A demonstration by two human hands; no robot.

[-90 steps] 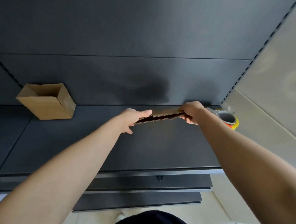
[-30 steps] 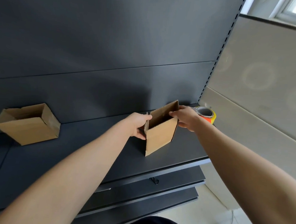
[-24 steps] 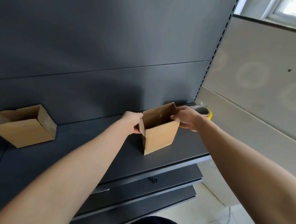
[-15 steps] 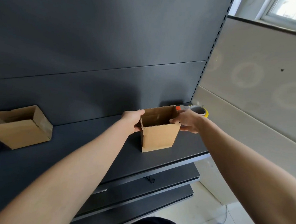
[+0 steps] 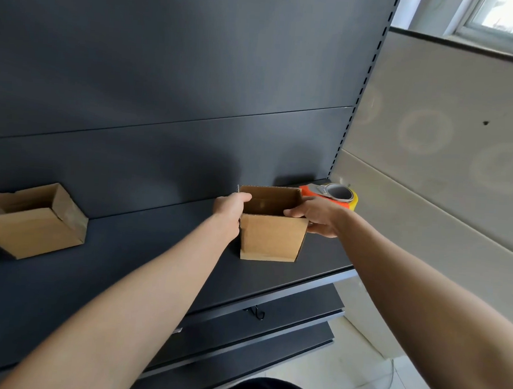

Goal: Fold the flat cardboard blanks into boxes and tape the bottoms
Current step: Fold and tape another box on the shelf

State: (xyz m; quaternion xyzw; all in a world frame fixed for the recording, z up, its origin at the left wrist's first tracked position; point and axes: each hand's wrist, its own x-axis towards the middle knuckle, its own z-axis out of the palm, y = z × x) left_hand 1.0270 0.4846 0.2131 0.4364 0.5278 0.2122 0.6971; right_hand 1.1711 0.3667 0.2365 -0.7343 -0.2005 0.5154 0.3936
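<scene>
While the tilted box lies at the far left of the dark shelf, its mouth turned up and toward the back panel, I work well to its right. My left hand grips the left wall of the cardboard box, thumb hooked over the rim and fingers wrapped behind. The box stands upright on the shelf near the front edge, its mouth facing up toward me and its near face square to me. Its longer side seems to run left to right, along the shelf edge. My right hand clamps the right wall, fingers curled over the rim into the opening, thumb outside. I judge this step to be squaring the tube, so I should press both walls evenly until the corners sit true, then tip it over for the bottom flaps, which I cannot see. Just beyond my right hand waits the tape dispenser.
</scene>
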